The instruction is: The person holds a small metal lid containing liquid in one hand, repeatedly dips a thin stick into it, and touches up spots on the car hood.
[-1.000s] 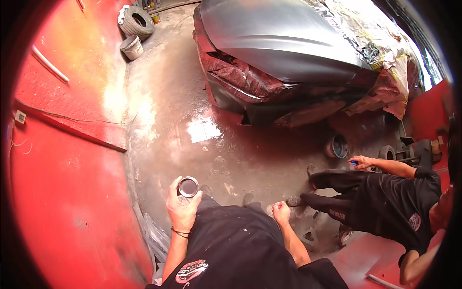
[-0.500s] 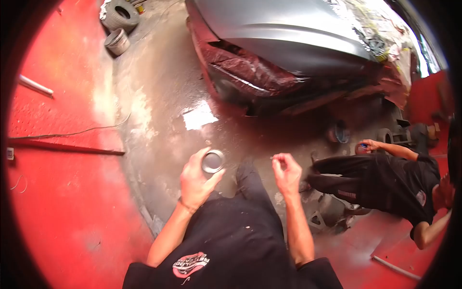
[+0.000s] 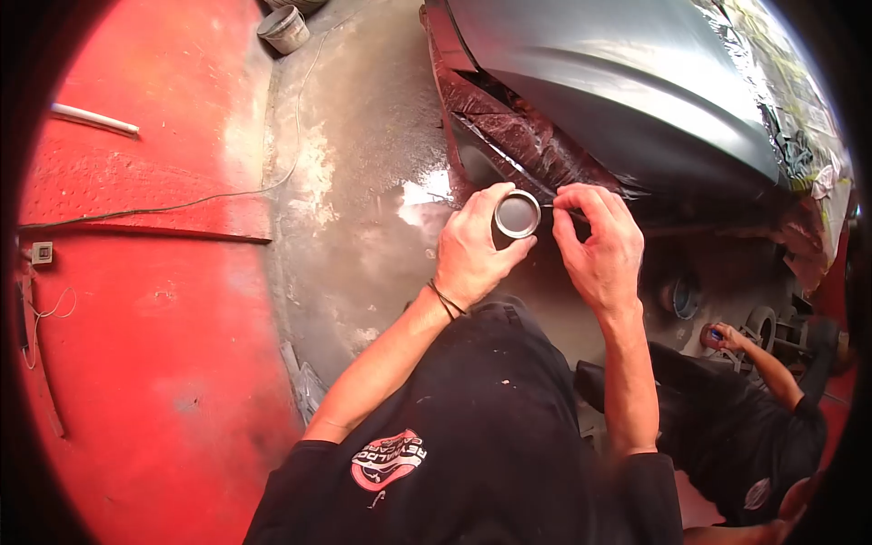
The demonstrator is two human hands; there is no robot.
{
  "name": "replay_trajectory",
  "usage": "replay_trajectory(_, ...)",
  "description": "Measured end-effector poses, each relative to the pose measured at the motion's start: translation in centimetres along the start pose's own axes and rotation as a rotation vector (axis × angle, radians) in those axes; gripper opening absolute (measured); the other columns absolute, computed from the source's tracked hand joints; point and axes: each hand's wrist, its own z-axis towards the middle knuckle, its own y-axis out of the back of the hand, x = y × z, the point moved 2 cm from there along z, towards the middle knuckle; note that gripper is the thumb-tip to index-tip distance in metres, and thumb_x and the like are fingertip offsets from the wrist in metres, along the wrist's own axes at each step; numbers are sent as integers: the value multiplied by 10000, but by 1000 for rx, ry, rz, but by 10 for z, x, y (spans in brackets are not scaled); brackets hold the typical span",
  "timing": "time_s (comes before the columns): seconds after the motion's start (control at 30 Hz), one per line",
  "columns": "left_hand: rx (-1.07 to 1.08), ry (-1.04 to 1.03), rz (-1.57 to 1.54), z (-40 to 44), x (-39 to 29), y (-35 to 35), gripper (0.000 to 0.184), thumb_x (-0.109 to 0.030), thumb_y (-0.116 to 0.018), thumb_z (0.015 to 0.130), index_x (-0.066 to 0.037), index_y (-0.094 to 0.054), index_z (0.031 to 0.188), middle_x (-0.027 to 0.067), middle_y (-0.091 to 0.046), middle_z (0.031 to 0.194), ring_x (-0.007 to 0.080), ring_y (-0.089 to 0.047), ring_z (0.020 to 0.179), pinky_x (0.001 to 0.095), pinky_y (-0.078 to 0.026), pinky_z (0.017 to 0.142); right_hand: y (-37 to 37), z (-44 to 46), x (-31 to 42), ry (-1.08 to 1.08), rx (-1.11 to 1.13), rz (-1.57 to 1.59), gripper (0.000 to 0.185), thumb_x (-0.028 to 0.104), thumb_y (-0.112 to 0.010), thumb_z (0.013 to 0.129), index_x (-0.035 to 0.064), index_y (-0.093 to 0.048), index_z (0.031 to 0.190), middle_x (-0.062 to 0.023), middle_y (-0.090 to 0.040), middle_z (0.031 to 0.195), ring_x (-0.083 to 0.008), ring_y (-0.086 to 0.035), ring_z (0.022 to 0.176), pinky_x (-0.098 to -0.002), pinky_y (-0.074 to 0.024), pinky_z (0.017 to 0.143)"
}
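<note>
My left hand [image 3: 474,243] is wrapped round the side of a small round can [image 3: 518,215], with its grey top and shiny metal rim facing up at me. At the right side of that rim, my right hand [image 3: 601,238] is closed in a pinch. A thin, slim piece [image 3: 546,206] sticks out from its fingertips towards the can; its kind is too small to make out. Both hands are in front of my body, over the floor, with the front corner of a car [image 3: 627,100] beyond them.
Plastic film [image 3: 554,150] covers the car's headlight area, and masking sheets [image 3: 799,100] its far side. A co-worker's hand [image 3: 724,337] at the right holds a dark container. A blue-rimmed bucket [image 3: 679,297] and a grey bucket [image 3: 284,30] stand on the floor. A cable [image 3: 218,195] crosses the left.
Both hands have risen and drawn together, bringing the can and the right fingertips close. My view has shifted, so the car sits further right. The co-worker appears lower in view.
</note>
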Motion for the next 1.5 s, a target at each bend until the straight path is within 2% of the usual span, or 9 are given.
replay_trajectory(0.23,-14,7,-8,49,11,-28,751,-208,-981,821,-78,-657,1487,162,-776,1321,396,-775,1201,510,-617,1015,-10,48,-32,24,92,-93,138,112,-844,912,105,-789,1038,-38,-812,1256,-305,-757,1184,-461,-618,1019)
replay_trajectory(0.57,47,-28,31,90,45,-15,671,-235,-951,837,-107,-670,1432,134,-783,1303,399,-781,1120,512,-602,974,-50,79,-31,76,130,-261,145,96,-833,889,104,-765,1017,-28,-781,1299,-298,-724,1256,-485,-567,1055)
replay_trajectory(0.73,77,-41,46,100,57,-7,658,-233,-940,845,-112,-663,1430,136,-784,1286,402,-780,1105,521,-602,956,-56,82,-23,90,121,-275,160,102,-837,884,102,-756,1021,-34,-778,1299,-299,-722,1255,-477,-564,1049)
replay_trajectory(0.83,103,8,52,105,55,-1,655,-187,-955,838,-60,-703,1430,148,-798,1315,373,-789,1200,472,-626,1040,-58,84,-22,78,123,-266,166,101,-837,882,102,-752,1025,-37,-778,1294,-302,-722,1254,-473,-564,1046)
replay_trajectory(0.93,88,2,37,106,60,-1,693,-254,-959,830,-107,-667,1441,131,-786,1293,404,-780,1111,519,-604,969,-55,87,-16,63,80,-239,178,87,-845,875,102,-761,1031,-39,-785,1280,-305,-733,1225,-473,-572,1031)
replay_trajectory(1.17,114,26,2,109,67,-6,708,-244,-988,809,-88,-697,1435,136,-794,1300,375,-792,1146,493,-623,985,-51,83,-19,-28,26,-157,152,75,-859,902,98,-781,1031,-54,-827,1176,-296,-772,1143,-444,-597,1006)
replay_trajectory(1.3,113,-30,-16,117,62,-13,705,-239,-979,821,-89,-684,1443,140,-794,1298,380,-796,1128,494,-625,977,-50,86,-23,-67,-124,-32,158,43,-863,911,87,-786,1043,-63,-839,1140,-301,-791,1067,-438,-622,972)
replay_trajectory(1.47,108,-44,-1,130,53,-21,684,-258,-962,838,-100,-674,1437,149,-790,1294,393,-788,1139,517,-611,963,-43,87,-36,-145,-115,62,157,22,-847,919,70,-795,1059,-79,-846,1131,-306,-794,1073,-426,-635,958)
replay_trajectory(1.5,129,-14,4,133,48,-22,691,-247,-975,847,-71,-683,1448,162,-797,1321,376,-796,1188,483,-623,1014,-42,86,-41,-155,-108,47,159,19,-845,919,69,-796,1062,-81,-847,1135,-303,-796,1073,-425,-635,960)
